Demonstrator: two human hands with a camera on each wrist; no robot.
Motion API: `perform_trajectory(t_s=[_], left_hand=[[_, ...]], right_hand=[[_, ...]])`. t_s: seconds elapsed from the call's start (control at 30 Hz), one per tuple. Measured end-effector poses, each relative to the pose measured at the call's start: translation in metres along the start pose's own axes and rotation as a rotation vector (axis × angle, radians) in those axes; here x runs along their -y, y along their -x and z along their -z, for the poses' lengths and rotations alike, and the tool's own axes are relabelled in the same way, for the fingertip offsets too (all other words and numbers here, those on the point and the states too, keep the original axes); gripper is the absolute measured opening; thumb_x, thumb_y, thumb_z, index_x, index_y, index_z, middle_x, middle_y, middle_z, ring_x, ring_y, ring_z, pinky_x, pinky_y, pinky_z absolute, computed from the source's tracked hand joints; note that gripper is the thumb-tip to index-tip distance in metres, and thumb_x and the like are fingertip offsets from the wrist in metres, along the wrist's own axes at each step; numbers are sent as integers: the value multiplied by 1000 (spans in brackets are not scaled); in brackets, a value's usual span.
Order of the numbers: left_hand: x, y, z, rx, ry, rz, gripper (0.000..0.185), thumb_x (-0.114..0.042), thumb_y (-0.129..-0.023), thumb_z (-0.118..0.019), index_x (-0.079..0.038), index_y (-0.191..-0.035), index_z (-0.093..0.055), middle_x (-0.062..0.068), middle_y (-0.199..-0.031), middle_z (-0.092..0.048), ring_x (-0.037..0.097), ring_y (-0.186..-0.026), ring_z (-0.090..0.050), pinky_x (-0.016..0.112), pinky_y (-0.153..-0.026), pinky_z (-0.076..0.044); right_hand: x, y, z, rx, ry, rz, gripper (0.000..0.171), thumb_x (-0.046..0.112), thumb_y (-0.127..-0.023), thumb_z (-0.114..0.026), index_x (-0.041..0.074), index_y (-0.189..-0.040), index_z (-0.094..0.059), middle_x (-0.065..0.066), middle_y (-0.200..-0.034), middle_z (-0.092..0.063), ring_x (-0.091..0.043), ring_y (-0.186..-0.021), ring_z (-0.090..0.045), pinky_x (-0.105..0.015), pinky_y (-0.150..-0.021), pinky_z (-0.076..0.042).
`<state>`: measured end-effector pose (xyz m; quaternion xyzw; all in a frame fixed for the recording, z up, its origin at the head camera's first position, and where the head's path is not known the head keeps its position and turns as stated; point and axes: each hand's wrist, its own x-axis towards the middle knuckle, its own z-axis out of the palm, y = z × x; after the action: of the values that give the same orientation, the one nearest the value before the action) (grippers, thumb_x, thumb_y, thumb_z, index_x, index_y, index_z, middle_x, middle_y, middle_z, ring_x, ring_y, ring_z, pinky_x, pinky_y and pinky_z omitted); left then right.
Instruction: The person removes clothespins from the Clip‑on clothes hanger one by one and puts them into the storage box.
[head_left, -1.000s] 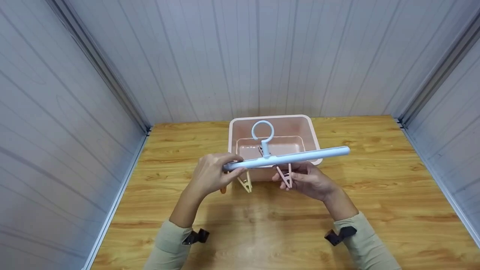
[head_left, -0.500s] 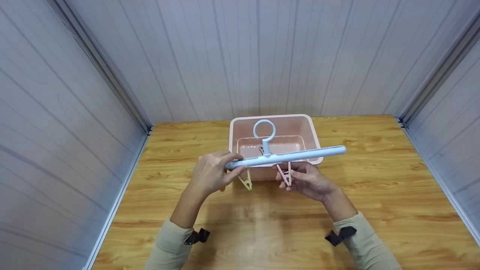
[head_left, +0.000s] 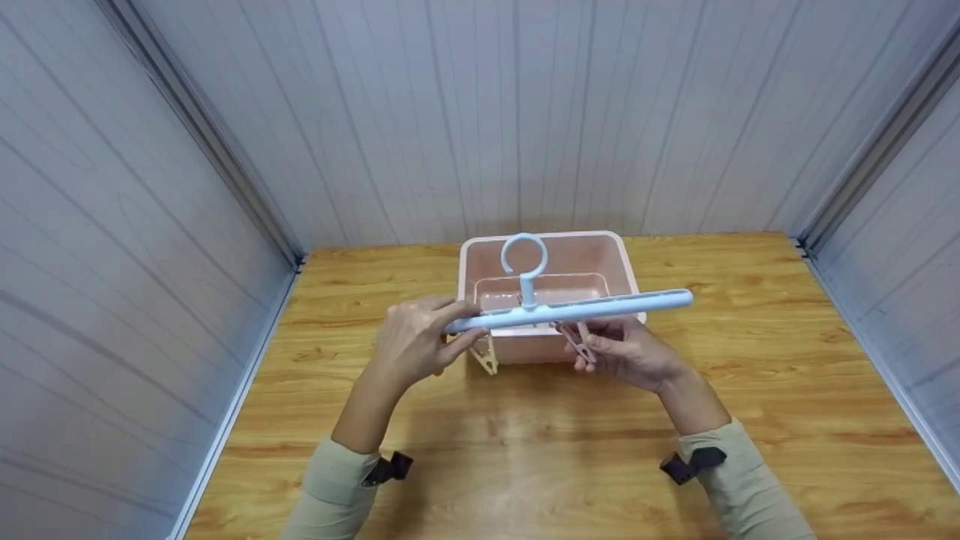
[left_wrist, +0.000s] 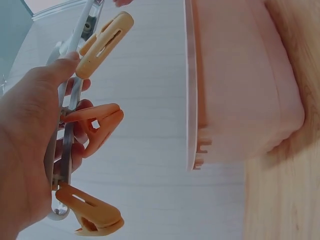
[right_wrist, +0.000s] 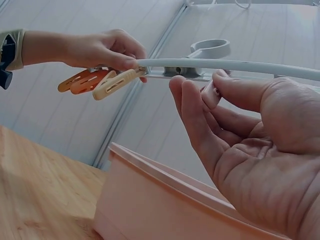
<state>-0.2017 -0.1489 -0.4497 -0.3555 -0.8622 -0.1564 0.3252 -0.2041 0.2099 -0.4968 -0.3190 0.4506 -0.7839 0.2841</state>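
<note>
A light blue clip hanger [head_left: 585, 309] with a ring hook [head_left: 524, 257] hangs level above the table. My left hand [head_left: 450, 328] grips its left end, where a yellow clip [head_left: 486, 358] dangles. My right hand [head_left: 592, 346] pinches a pink clip [head_left: 579, 341] under the middle of the bar. In the left wrist view my left hand [left_wrist: 70, 85] is wrapped round the bar [left_wrist: 75, 95], with a yellow clip [left_wrist: 104, 44] and two orange clips [left_wrist: 97, 127] beside it. The right wrist view shows my right hand [right_wrist: 200, 90] with thumb and fingers on the pink clip [right_wrist: 211, 94] below the bar [right_wrist: 240, 65].
A pink plastic basin [head_left: 622, 255] stands on the wooden table [head_left: 750, 390] just behind the hanger, and it looks empty. Grey panelled walls close in the table at the back and both sides. The basin [left_wrist: 240, 85] also fills the right of the left wrist view.
The hanger has risen a little and levelled out. My right hand has shifted slightly right and tilted the pink clip. My left hand keeps its hold on the left end.
</note>
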Motion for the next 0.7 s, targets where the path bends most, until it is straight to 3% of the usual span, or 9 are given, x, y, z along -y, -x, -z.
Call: perform_trajectory(t_s=[0.2,0.4,0.53,0.7], left_hand=[[4,-1,4,-28,-52,-58,28,-44,-95,-91,-19,-106,-84,0,-91,-85,21,-74,-77,34,-57,-61],[4,0,4,-24,-13,-83,29,-42,-94,-92,-17,-105,-83,0,-86,-84,18,-67,-71,31,-55,-56],[3,4,0,-4,37,-34,26,-39,-95,-91,-16,-104,-82,1,-81,-82,15,-59,-66,31,-52,-53],[0,9,-4,56,105,87,25,-38,-97,-89,-17,-107,-82,0,-72,-77,15,-54,-59,34,-50,-48]], right_hand=[[4,0,1,-12,37,-41,35,-1,-118,-49,8,-145,-69,-2,-128,-79,-11,-105,-80,-21,-92,-65],[2,1,0,-59,72,-53,32,-2,-116,-52,10,-139,-71,0,-121,-79,-10,-101,-80,-20,-88,-65],[0,1,-3,-107,67,-49,31,-2,-116,-53,9,-136,-74,0,-116,-80,-9,-96,-80,-19,-84,-64],[-1,-4,-10,-197,37,-49,27,2,-116,-56,7,-133,-77,-1,-109,-83,-7,-89,-80,-17,-80,-64]])
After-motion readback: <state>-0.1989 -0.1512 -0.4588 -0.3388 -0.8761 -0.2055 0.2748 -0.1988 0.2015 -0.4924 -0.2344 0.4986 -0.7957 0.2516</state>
